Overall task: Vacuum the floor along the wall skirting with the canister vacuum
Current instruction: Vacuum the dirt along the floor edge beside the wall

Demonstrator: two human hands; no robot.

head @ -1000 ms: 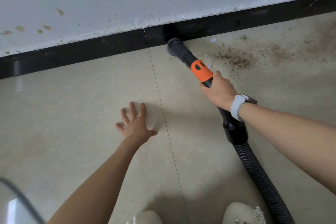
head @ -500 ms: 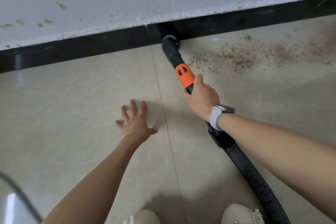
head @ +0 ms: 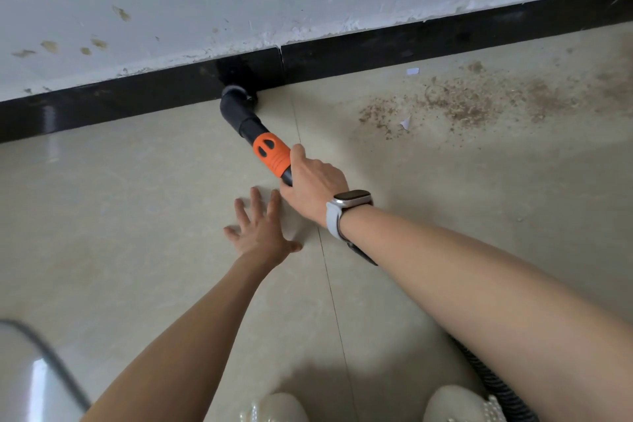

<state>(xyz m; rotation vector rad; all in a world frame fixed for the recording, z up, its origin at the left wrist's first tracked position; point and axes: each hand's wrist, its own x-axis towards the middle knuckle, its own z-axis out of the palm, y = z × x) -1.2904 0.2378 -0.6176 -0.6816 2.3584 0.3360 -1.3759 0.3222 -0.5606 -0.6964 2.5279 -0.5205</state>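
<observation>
Our right hand [head: 313, 181] is wrapped tight around the vacuum wand [head: 270, 154], its nozzle [head: 234, 101] jammed against the black skirting [head: 411, 44]. Our left hand [head: 262, 229] lies flat on the tile floor [head: 137, 216], fingers spread. Dust patch [head: 462, 103] sits off right.

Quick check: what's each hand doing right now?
Left hand: open, flat on the floor tile.
Right hand: closed around the vacuum nozzle tube.
</observation>
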